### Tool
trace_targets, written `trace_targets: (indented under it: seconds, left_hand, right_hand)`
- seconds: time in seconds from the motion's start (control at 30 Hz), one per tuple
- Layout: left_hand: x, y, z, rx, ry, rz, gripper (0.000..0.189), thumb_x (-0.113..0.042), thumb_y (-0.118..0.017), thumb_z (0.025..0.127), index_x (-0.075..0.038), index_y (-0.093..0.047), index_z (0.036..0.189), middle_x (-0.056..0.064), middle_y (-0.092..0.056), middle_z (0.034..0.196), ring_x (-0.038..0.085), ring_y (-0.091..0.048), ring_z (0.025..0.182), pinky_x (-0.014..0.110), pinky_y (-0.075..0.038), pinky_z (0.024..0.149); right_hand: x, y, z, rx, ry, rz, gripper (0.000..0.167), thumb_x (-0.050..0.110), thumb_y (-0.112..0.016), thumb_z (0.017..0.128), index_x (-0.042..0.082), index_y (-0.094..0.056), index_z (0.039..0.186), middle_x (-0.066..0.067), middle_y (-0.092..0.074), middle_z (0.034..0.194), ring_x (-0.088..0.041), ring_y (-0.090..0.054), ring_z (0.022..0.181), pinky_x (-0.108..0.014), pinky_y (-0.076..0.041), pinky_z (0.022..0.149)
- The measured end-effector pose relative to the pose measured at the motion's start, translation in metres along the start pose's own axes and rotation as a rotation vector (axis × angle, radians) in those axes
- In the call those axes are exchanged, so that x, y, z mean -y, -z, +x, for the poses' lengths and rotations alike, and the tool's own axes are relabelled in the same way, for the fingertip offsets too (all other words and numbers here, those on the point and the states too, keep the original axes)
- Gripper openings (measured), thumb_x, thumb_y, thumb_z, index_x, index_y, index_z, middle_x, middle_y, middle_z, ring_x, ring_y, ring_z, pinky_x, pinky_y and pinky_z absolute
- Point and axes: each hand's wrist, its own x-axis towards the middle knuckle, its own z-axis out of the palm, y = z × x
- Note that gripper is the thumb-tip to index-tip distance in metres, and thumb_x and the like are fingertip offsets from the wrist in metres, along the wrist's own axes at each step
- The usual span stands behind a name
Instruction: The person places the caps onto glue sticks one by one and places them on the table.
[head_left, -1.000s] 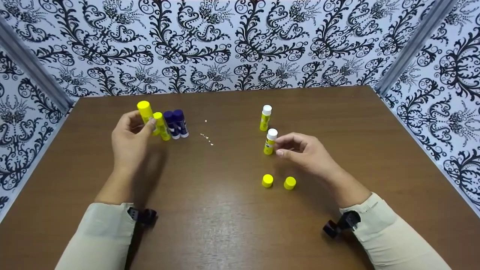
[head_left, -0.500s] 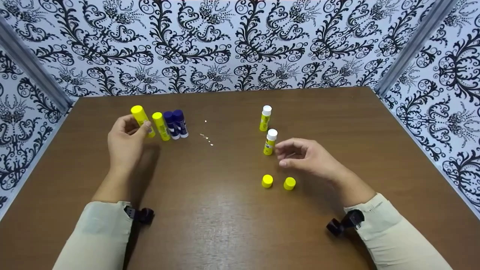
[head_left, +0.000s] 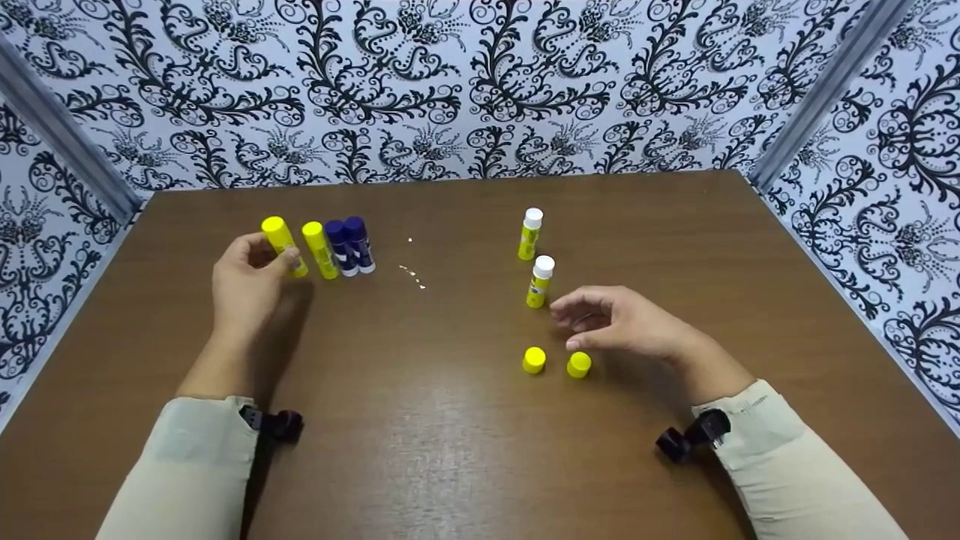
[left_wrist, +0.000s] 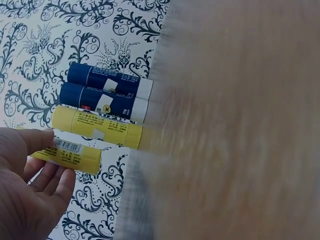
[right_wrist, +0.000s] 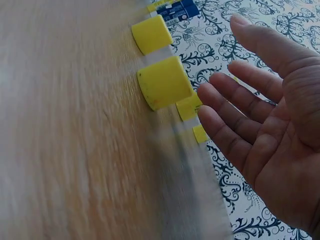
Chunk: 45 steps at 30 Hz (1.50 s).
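Between thumb and fingers, my left hand (head_left: 244, 289) pinches a yellow glue stick (head_left: 277, 234), tilted slightly in the head view. Just right of it stands another yellow glue stick (head_left: 320, 251), with a small gap between them. Two dark blue glue sticks (head_left: 341, 251) with white bases continue that row, side by side. My right hand (head_left: 634, 322) holds nothing; its fingers are relaxed, palm showing in the right wrist view. Near its fingertips stands a yellow glue stick with a white top (head_left: 539, 285). A similar white-topped glue stick (head_left: 530, 236) is farther back.
Two loose yellow caps (head_left: 534, 361) sit on the brown table (head_left: 420, 450) below the right hand. Small white crumbs (head_left: 412, 276) lie right of the blue sticks. Patterned walls (head_left: 450, 90) border the table at the back and sides.
My left hand has moved its glue stick left and lower, apart from the other yellow one. My right hand has drawn back from the nearer white-topped stick, toward the caps.
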Motion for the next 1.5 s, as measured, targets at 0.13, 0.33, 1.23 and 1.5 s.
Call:
trace_targets:
  seconds: [0.13,0.33,1.23,1.5]
  left_hand:
    - [0.001,0.000,0.002,0.039,0.001,0.016,0.053,-0.037,-0.068,0.101,-0.005,-0.056,0.142,0.013,-0.062,0.135,0.022,-0.058,0.122,0.033,-0.048,0.111]
    - [0.002,-0.002,0.005,0.067,-0.001,0.026,0.050,-0.034,-0.068,0.101,-0.004,-0.057,0.140,0.013,-0.063,0.134,0.022,-0.059,0.121,0.031,-0.049,0.109]
    - [0.010,-0.006,0.013,0.177,0.023,0.071,0.051,-0.024,-0.064,0.104,-0.004,-0.050,0.149,0.017,-0.060,0.143,0.031,-0.057,0.131,0.043,-0.045,0.118]
    - [0.010,-0.009,0.014,0.162,-0.002,0.079,0.049,-0.021,-0.066,0.101,-0.002,-0.054,0.145,0.018,-0.064,0.138,0.028,-0.060,0.124,0.035,-0.049,0.108]
  right_hand:
    - [-0.001,0.003,-0.001,0.054,0.007,-0.029,0.053,0.012,-0.083,0.088,-0.001,-0.062,0.135,-0.020,-0.069,0.131,-0.037,-0.065,0.122,-0.030,-0.054,0.104]
    - [-0.001,0.004,-0.003,0.131,0.005,-0.046,0.050,0.010,-0.083,0.087,0.001,-0.064,0.133,-0.018,-0.068,0.129,-0.036,-0.066,0.120,-0.033,-0.054,0.106]
    - [0.004,-0.001,-0.006,0.217,-0.119,-0.218,0.040,0.021,-0.088,0.084,0.016,-0.070,0.119,-0.002,-0.068,0.118,-0.021,-0.066,0.104,-0.033,-0.057,0.095]
    - [0.002,-0.003,-0.006,0.215,-0.102,-0.305,0.039,0.025,-0.088,0.084,0.018,-0.070,0.117,0.002,-0.067,0.110,-0.017,-0.064,0.098,-0.028,-0.055,0.089]
